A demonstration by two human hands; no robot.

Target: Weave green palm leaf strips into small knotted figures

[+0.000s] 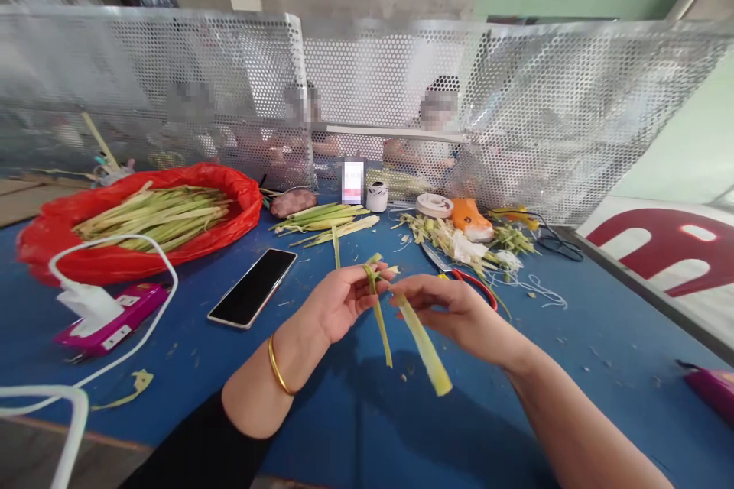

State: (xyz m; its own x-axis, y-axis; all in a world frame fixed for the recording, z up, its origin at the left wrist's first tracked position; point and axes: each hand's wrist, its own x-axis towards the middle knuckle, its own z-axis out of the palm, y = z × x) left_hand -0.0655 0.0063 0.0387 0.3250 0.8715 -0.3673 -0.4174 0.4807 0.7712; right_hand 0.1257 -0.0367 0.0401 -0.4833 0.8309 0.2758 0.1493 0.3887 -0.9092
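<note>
My left hand point(349, 298) is closed on a folded green leaf strip point(379, 325), whose narrow ends stick out above and below the fingers. Close beside it, my right hand point(444, 309) pinches a wider pale green leaf strip point(424, 348) that hangs down toward the table. The fingertips of both hands nearly meet where the strips come together; the exact crossing is partly hidden. Behind my right hand lie scissors point(479, 286) with red handles. Further back is a small pile of leaf strips point(326, 220).
A red plastic bag point(249, 202) of leaf strips stands left, near a dark phone point(252, 288) and a purple power strip point(138, 307) with white cable. Leaf scraps point(439, 237), a tape roll point(434, 205) and an orange packet point(470, 218) lie back right. A perforated metal screen point(378, 65) separates people opposite.
</note>
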